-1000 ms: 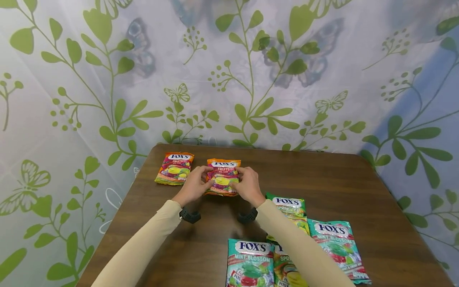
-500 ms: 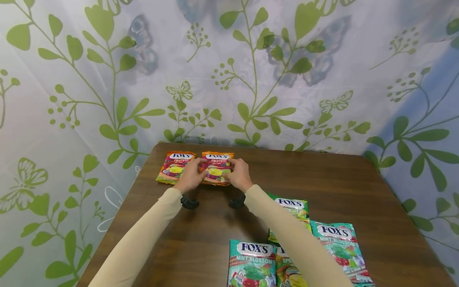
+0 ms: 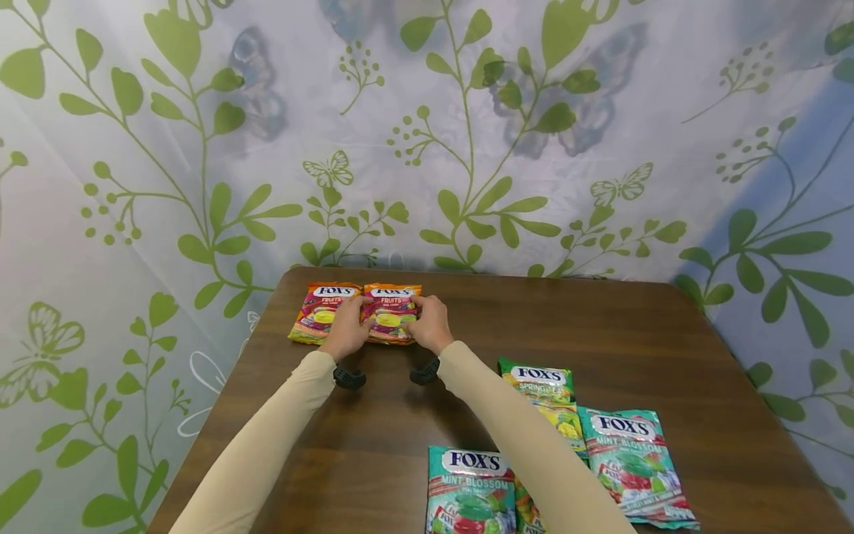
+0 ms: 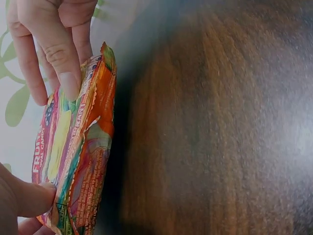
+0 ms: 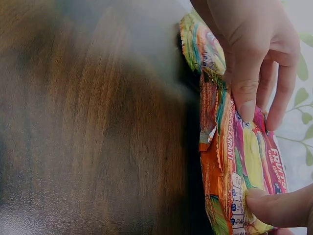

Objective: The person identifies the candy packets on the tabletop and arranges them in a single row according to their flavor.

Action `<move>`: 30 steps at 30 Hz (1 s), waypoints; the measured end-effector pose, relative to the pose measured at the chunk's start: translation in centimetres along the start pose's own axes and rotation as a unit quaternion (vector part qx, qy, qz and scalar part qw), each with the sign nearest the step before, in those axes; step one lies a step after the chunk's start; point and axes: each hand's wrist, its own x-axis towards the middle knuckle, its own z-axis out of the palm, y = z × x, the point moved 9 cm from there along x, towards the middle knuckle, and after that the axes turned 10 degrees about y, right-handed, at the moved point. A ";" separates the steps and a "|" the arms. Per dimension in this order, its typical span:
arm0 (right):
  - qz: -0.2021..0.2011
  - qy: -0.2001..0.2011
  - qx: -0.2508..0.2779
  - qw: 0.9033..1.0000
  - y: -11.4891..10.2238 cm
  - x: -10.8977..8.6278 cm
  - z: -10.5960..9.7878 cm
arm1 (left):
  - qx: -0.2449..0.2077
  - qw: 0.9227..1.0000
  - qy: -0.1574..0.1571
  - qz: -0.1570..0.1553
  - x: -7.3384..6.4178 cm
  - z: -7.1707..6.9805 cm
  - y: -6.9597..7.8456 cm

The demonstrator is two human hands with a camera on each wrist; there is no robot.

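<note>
Both hands hold an orange and purple Fox's Fruits candy bag [image 3: 389, 320] by its sides, near the table's far left corner. My left hand [image 3: 349, 326] grips its left side and my right hand [image 3: 431, 322] its right side. In the left wrist view the left thumb [image 4: 34, 196] presses the bag's front low in the frame. The right thumb [image 5: 279, 206] does likewise in the right wrist view. A second Fox's Fruits bag [image 3: 320, 320] lies directly to the left, its edge against or very near the held one; the left hand partly covers it.
On the wooden table [image 3: 587, 334], to the right and nearer, lie a green Spring Tea bag [image 3: 537, 374], a Mint Blossom bag [image 3: 630, 463] and another Mint Blossom bag [image 3: 470, 493]. A further bag [image 3: 527, 508] is mostly hidden by the right sleeve. A patterned curtain [image 3: 400, 148] hangs behind.
Both hands have moved the held candy bag left and slightly back, from a gap apart to beside the other Fruits bag. The other bags have stayed put.
</note>
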 end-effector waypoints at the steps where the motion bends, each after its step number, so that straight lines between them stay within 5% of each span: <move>1: 0.000 0.001 -0.003 1.000 0.0 0.0 0.0 | 0.003 1.000 -0.001 -0.001 0.0 0.0 0.0; 19: -0.007 -0.006 -0.029 1.000 0.4 -0.3 0.4 | 0.021 1.000 0.009 -0.007 -0.3 0.2 -0.1; 26: -0.012 -0.004 -0.048 0.999 0.4 -0.1 0.5 | 0.002 0.999 0.030 0.019 1.1 1.7 -2.7; 30: -0.012 -0.008 -0.052 0.999 0.3 -0.1 0.7 | 0.028 1.000 0.007 -0.008 0.3 0.9 -1.1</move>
